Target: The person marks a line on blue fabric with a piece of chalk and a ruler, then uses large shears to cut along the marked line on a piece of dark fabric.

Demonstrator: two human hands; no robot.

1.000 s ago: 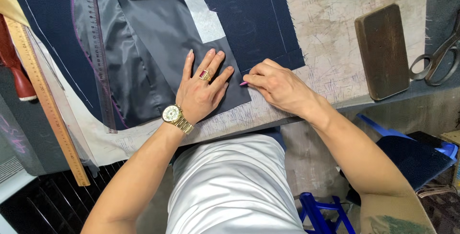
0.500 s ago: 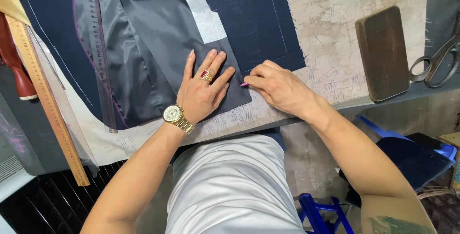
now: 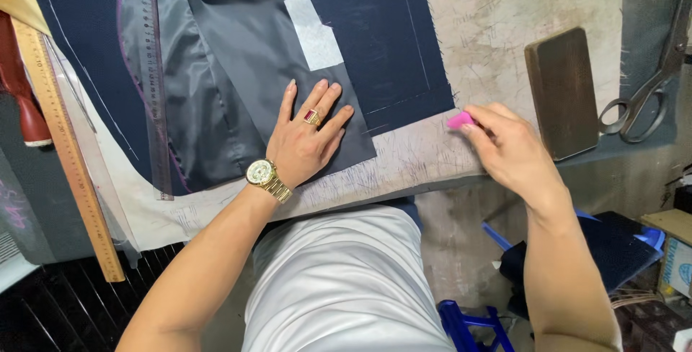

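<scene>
The right hand (image 3: 508, 154) has drawn away to the right since a moment ago, leaving the edge of the dark fabric where it was pressed beside the other hand; it now sits over the bare, scuffed table top (image 3: 490, 28), just left of a dark wooden block (image 3: 562, 92); its fingers are pinched narrowly on a small piece of pink chalk (image 3: 459, 120), which pokes out to the left of the fingertips. The left hand (image 3: 306, 143) has not shifted; it lies flat with fingers spread wide, palm down on the near right corner of a grey lining panel (image 3: 238, 92), holding nothing; a red-stoned ring shows on one finger and a gold watch (image 3: 261, 174) on the wrist. The grey panel rests on a larger navy cloth (image 3: 382, 42) marked with pale chalk lines; a white rectangular patch (image 3: 313, 31) lies on it just beyond the left hand's fingertips. A clear ruler (image 3: 151, 78) lies along the left side of the grey panel; further left, a long wooden ruler (image 3: 68, 150) runs from far to near along the table's edge. At the far right, large metal scissors (image 3: 649, 85) rest beyond the wooden block. The person's white shirt (image 3: 346, 280) fills the near centre; a blue plastic stool (image 3: 476, 323) shows below to the right.
</scene>
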